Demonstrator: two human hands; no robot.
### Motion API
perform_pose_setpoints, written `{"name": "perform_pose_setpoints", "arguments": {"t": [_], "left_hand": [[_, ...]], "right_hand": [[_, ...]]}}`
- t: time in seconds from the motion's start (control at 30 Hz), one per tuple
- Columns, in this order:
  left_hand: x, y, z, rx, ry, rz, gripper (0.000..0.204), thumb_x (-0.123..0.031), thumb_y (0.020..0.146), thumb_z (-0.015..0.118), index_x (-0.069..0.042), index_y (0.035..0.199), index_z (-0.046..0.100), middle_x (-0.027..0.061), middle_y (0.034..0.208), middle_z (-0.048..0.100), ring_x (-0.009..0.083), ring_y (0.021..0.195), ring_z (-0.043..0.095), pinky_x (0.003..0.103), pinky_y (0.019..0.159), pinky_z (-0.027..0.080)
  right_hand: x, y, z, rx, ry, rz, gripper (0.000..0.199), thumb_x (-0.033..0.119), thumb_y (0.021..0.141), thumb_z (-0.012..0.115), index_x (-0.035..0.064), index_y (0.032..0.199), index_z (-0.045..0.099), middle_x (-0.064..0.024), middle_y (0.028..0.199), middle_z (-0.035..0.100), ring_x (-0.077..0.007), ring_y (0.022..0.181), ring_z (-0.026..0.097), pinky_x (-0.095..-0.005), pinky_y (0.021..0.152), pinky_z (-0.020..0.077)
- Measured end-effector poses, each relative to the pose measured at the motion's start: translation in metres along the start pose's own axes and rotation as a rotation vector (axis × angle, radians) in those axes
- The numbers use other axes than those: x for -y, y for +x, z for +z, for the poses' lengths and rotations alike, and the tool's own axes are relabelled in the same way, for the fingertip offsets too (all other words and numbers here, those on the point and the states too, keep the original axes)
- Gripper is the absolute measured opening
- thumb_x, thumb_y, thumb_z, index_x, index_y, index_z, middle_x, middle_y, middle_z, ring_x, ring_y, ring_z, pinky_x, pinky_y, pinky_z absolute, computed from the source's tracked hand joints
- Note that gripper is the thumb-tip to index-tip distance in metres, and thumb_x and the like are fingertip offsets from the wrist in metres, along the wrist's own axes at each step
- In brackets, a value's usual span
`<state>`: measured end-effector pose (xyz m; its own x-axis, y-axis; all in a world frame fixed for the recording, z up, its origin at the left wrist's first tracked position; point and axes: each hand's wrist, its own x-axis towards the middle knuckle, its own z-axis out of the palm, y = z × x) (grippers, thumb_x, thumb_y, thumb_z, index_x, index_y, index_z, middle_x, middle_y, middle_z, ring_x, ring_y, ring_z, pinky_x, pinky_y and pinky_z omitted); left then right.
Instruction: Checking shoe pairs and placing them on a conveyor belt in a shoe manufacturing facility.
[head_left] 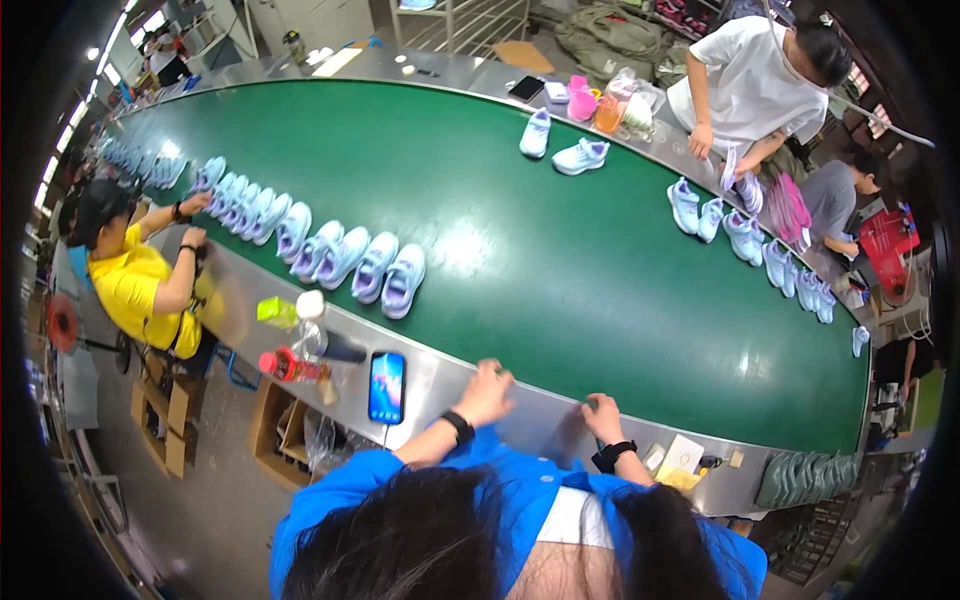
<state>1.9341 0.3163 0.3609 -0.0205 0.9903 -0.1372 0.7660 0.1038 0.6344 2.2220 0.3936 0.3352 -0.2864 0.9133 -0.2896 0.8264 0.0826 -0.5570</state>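
Observation:
My left hand [485, 392] is at the near edge of the green conveyor belt [560, 290], fingers loosely bent and apart, with nothing in it. To its right, my right hand [603, 418] rests by the same metal edge, its fingers a little curled and apart, also holding nothing that I can see. A black band circles each wrist. Closest to my left hand on the belt is a pale blue sneaker [403, 281] with a lilac lining, at the end of a row of similar sneakers [341, 256] running away to the left.
A phone [387, 387], bottles [290, 365] and a green carton [277, 312] stand on the metal ledge at left. At right lie papers [682, 458] and stacked dark green pieces [808, 480]. More sneakers [580, 156] line the far side. Co-workers in yellow [135, 280] and white [745, 75] work alongside.

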Motion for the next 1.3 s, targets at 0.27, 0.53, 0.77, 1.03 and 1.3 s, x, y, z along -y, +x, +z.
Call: {"name": "perform_pose_setpoints", "arguments": {"t": [0.27, 0.53, 0.77, 1.03, 1.3], "left_hand": [[-0.008, 0.204, -0.037, 0.022, 0.051, 0.068, 0.051, -0.023, 0.075, 0.072, -0.014, 0.121, 0.052, 0.0237, 0.130, 0.040, 0.0404, 0.122, 0.037, 0.050, 0.096, 0.039], [-0.003, 0.544, -0.069, -0.348, 0.456, 0.290, 0.061, -0.016, 0.072, 0.073, -0.015, 0.127, 0.049, 0.0220, 0.127, 0.046, 0.0362, 0.119, 0.043, 0.050, 0.097, 0.037], [0.000, 0.643, -0.084, -0.233, 0.792, 0.214, 0.061, -0.040, 0.065, 0.078, -0.022, 0.120, 0.059, 0.0213, 0.138, 0.042, 0.0380, 0.136, 0.029, 0.057, 0.111, 0.019], [0.072, 0.650, -0.128, -0.221, 0.542, -0.288, 0.073, -0.067, 0.075, 0.058, -0.018, 0.129, 0.056, 0.0264, 0.136, 0.043, 0.0403, 0.131, 0.033, 0.058, 0.100, 0.031], [0.034, 0.558, -0.088, -0.571, 0.523, 0.108, 0.049, -0.040, 0.074, 0.071, -0.007, 0.109, 0.062, 0.0226, 0.118, 0.051, 0.0375, 0.114, 0.044, 0.048, 0.088, 0.042]], "right_hand": [[0.029, 0.141, 0.014, 0.005, 0.125, 0.062, 0.028, 0.014, 0.079, 0.068, 0.0042, 0.104, 0.057, -0.0140, 0.098, 0.058, -0.0271, 0.087, 0.060, -0.0382, 0.081, 0.0495], [0.025, 0.320, -0.034, -0.320, 0.136, -0.036, 0.038, 0.008, 0.077, 0.067, 0.0068, 0.111, 0.049, -0.0173, 0.103, 0.048, -0.0361, 0.103, 0.046, -0.0447, 0.092, 0.0400], [-0.064, 0.483, -0.199, -0.713, -0.458, -0.120, 0.055, 0.016, 0.072, 0.073, 0.0111, 0.122, 0.050, -0.0187, 0.121, 0.046, -0.0366, 0.113, 0.043, -0.0460, 0.092, 0.0399], [-0.082, 0.551, -0.257, -0.361, -0.470, 0.311, 0.072, 0.055, 0.059, 0.074, 0.0337, 0.123, 0.052, -0.0253, 0.129, 0.047, -0.0437, 0.125, 0.035, -0.0549, 0.098, 0.0278], [-0.054, 0.526, -0.240, -0.364, -0.777, 0.297, 0.041, 0.044, 0.076, 0.068, 0.0280, 0.113, 0.061, -0.0120, 0.116, 0.053, -0.0352, 0.108, 0.051, -0.0417, 0.078, 0.0507]]}}
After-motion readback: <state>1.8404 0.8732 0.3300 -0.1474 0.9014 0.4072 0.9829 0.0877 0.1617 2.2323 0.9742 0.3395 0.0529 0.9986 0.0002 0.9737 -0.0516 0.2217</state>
